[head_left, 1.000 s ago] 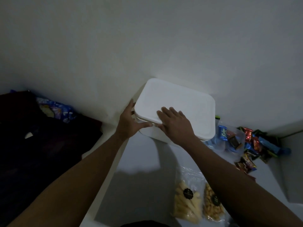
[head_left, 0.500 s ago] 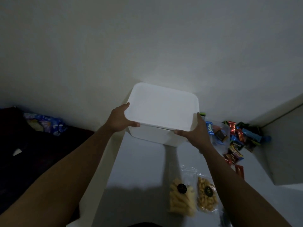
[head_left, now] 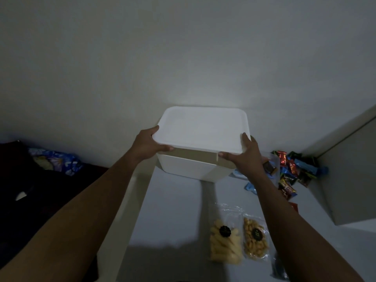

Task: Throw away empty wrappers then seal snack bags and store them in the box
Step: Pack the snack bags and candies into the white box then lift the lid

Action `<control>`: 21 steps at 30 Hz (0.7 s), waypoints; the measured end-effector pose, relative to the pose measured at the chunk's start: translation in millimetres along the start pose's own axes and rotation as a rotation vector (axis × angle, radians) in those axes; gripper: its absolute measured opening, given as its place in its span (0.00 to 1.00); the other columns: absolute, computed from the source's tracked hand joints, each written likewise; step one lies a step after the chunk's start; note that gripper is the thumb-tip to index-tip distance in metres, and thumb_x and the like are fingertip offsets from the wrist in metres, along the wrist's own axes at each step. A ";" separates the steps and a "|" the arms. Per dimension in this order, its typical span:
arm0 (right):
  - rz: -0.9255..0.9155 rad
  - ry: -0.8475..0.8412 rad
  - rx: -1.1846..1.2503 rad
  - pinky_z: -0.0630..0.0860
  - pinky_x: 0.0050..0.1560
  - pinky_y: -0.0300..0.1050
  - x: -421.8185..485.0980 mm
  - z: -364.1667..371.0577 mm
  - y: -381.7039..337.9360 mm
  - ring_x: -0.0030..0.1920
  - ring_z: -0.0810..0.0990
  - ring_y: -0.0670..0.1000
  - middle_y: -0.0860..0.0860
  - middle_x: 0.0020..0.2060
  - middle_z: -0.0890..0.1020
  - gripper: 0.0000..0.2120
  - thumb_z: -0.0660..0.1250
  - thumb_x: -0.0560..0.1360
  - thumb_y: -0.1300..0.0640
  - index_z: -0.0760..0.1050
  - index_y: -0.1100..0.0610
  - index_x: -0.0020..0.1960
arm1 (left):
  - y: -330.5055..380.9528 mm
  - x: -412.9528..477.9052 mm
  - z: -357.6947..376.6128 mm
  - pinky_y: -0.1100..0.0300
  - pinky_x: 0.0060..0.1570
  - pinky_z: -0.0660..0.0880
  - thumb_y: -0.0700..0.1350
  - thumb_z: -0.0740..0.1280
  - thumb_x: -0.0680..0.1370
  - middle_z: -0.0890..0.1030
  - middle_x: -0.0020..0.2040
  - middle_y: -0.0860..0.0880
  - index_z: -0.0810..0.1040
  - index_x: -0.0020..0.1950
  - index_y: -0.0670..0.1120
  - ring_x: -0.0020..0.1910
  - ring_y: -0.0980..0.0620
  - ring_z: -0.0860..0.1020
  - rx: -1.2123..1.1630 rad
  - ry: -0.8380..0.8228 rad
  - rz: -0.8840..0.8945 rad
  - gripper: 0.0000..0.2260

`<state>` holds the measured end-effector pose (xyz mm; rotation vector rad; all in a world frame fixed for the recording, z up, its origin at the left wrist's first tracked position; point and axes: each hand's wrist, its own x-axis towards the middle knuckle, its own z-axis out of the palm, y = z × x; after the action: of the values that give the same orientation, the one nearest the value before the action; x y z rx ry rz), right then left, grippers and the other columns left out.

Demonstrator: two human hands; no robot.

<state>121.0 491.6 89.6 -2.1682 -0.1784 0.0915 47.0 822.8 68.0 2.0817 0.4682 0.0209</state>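
A white box (head_left: pixel 189 166) stands at the far end of the white table (head_left: pixel 173 210), against the wall. Its white lid (head_left: pixel 203 129) is raised off the front rim, leaving a gap. My left hand (head_left: pixel 147 144) grips the lid's left front corner, and my right hand (head_left: pixel 246 157) grips its right front corner. Two clear snack bags lie near the table's front: one with pale sticks (head_left: pixel 224 245), one with golden nuts (head_left: pixel 255 241). A heap of colourful wrapped snacks (head_left: pixel 293 171) lies right of the box.
A dark cloth-covered surface (head_left: pixel 30 192) with a blue patterned packet (head_left: pixel 57 161) lies to the left, below table level. A grey block (head_left: pixel 352 180) stands at the right. A dark packet (head_left: pixel 279 267) sits at the front right.
My right hand left the lid's top and took its right front corner. Both hands have lifted the lid, opening a gap above the box's front.
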 end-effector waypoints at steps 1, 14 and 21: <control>-0.011 0.006 -0.015 0.63 0.68 0.40 -2.5 0.3 0.7 0.73 0.64 0.54 0.56 0.74 0.62 0.56 0.83 0.59 0.46 0.59 0.61 0.77 | -2.1 -2.7 0.4 0.49 0.66 0.73 0.70 0.80 0.45 0.76 0.69 0.51 0.70 0.74 0.48 0.66 0.51 0.75 -0.002 0.000 0.002 0.61; -0.036 0.036 -0.078 0.57 0.73 0.45 -43.3 15.8 7.6 0.78 0.55 0.56 0.54 0.79 0.53 0.57 0.82 0.61 0.45 0.54 0.57 0.80 | -19.5 -37.1 7.2 0.50 0.67 0.73 0.64 0.83 0.48 0.76 0.69 0.51 0.68 0.75 0.46 0.66 0.51 0.75 -0.126 0.037 0.013 0.59; -0.064 0.054 -0.150 0.56 0.74 0.50 -39.7 27.4 16.8 0.79 0.52 0.56 0.53 0.80 0.50 0.57 0.80 0.63 0.42 0.50 0.54 0.81 | -12.8 -31.7 6.2 0.50 0.71 0.68 0.62 0.80 0.48 0.68 0.75 0.49 0.60 0.79 0.46 0.70 0.49 0.69 -0.109 0.054 0.044 0.63</control>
<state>79.8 498.0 60.2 -2.3091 -0.2296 -0.0174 14.8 812.9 59.5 1.9883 0.4441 0.1268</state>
